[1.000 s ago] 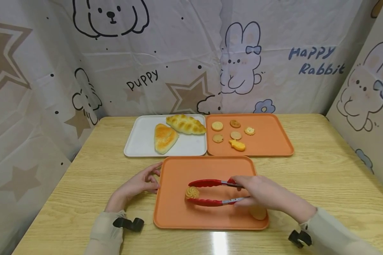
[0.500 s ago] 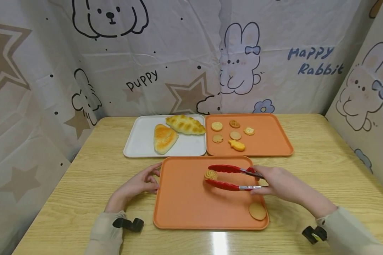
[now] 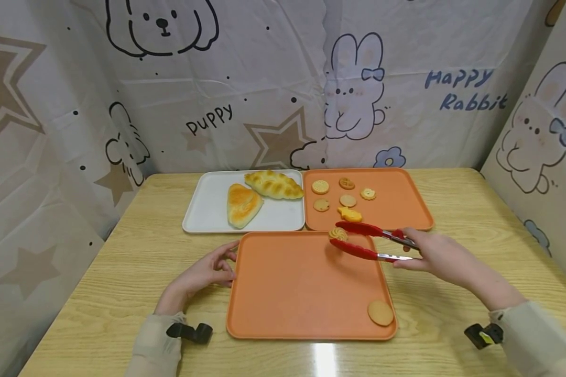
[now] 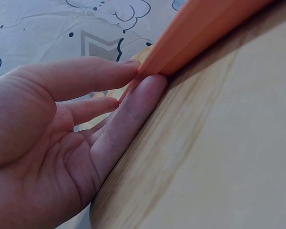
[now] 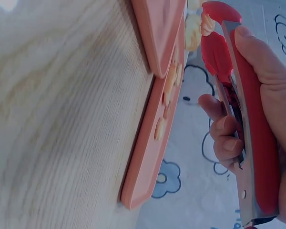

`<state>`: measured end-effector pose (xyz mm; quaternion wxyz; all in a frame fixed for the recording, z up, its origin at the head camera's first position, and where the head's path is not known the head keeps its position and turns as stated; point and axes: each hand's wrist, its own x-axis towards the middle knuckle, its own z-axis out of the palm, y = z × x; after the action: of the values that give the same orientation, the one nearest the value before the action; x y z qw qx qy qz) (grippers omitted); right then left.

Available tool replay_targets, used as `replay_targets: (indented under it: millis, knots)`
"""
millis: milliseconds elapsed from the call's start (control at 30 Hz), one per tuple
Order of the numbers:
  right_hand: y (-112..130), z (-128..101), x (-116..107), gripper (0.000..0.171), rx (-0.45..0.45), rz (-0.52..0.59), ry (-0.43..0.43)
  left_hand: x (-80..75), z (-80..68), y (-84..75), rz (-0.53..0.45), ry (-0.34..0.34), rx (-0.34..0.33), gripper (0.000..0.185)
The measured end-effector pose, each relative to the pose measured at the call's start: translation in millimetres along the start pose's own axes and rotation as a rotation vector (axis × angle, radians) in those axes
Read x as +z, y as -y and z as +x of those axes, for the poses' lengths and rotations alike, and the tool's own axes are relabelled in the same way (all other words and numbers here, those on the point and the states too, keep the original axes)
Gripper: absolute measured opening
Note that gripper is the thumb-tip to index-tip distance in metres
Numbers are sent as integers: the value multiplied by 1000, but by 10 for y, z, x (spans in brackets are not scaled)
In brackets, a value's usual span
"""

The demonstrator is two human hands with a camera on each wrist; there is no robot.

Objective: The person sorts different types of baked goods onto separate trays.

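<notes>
Tongs: your right hand squeezes the red tongs, and their tips pinch a swirl cookie.
Cookie position: you hold it above the far edge of the near orange tray, just short of the far orange tray.
Left hand: your left hand rests on the bench, fingers straight against the near tray's left rim, gripping nothing.
Done: five small cookies already lie on the far tray.
Left: the carried cookie is not yet set down; one round cookie remains in the near tray's right corner.
Untouched: two bread pieces on the white tray.
</notes>
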<state>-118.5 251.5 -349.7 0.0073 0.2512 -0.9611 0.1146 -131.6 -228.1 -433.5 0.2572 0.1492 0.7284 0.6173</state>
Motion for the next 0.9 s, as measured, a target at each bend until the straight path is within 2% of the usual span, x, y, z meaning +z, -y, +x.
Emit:
replay_targets:
  millis: [500, 733, 900]
  knots:
    - [-404, 32, -48, 58, 121, 20, 43, -8, 0, 16, 7, -4, -10, 80]
    - [-532, 67, -71, 54, 169, 15, 27, -4, 0, 1, -5, -3, -16, 80]
    - [-625, 95, -58, 58, 189, 19, 34, 1, 2, -10, -6, -5, -17, 80]
